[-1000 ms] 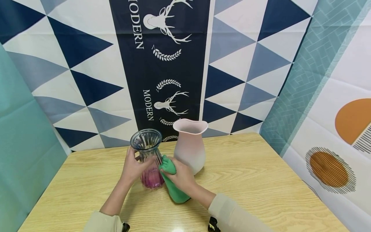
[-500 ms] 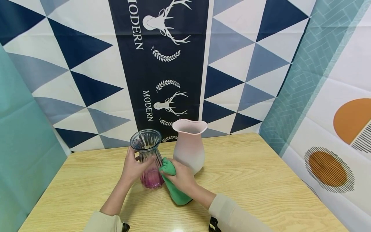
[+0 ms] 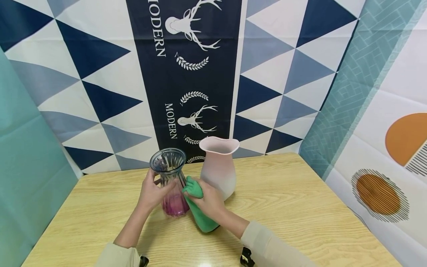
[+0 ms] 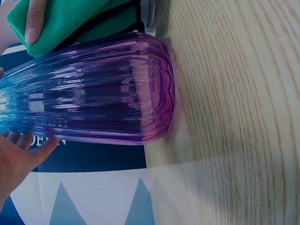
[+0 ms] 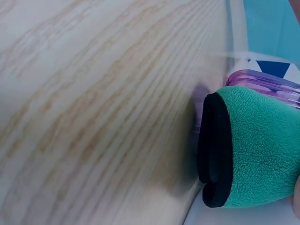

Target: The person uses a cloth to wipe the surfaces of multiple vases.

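Note:
A ribbed glass vase [image 3: 175, 205], blue at the flared rim and pink at the base, stands on the table slightly left of centre. My left hand [image 3: 154, 191] grips its left side, thumb in front and fingers reaching behind. In my right hand [image 3: 211, 200] is a bunched green cloth [image 3: 204, 219], which I hold against the vase's right side. The left wrist view shows the fluted pink and blue glass [image 4: 103, 93] up close, with the green cloth beside it. Seen from the right wrist, the cloth has a black edge and hangs over the vase's lower part.
Behind my right hand a pale pink and white vase [image 3: 218, 168] with a wavy rim stands close by. The wood-grain table [image 3: 287, 207] ends at a patterned cloth backdrop [image 3: 186, 74], with more hanging fabric at both sides.
My right hand and the cloth dipped slightly, then rose a little along the glass vase's side. The left hand and both vases keep nearly the same places.

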`<state>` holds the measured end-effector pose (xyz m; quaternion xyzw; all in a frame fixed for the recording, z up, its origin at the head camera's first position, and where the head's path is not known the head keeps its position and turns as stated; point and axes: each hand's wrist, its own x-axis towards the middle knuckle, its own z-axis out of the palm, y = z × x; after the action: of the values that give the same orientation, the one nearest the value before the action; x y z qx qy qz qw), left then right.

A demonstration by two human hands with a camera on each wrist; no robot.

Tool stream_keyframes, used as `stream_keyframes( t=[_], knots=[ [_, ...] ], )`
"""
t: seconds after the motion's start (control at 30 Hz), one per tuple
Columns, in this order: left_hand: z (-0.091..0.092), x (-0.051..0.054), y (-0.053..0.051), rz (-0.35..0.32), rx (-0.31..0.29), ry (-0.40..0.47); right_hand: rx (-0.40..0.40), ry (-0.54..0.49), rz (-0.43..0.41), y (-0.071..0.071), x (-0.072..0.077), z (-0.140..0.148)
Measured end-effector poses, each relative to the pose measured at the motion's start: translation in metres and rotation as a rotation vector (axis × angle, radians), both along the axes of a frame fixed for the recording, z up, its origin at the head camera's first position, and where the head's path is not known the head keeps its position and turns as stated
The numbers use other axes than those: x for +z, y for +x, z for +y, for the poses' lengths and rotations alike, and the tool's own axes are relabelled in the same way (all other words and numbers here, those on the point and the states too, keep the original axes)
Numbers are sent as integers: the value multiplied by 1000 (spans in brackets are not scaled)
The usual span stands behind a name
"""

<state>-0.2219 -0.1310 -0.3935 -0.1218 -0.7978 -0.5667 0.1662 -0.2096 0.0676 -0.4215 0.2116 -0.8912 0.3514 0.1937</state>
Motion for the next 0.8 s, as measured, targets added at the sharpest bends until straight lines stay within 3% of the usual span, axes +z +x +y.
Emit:
stream_keyframes(
  t=[0.37,0.8],
  knots=[
    [-2,0,-1,-12,-5,-11,36,-169,121,-8,17,-6],
    [-3,0,-1,-10,-17,-5,15,-195,204,-14,30,-12]
  ],
)
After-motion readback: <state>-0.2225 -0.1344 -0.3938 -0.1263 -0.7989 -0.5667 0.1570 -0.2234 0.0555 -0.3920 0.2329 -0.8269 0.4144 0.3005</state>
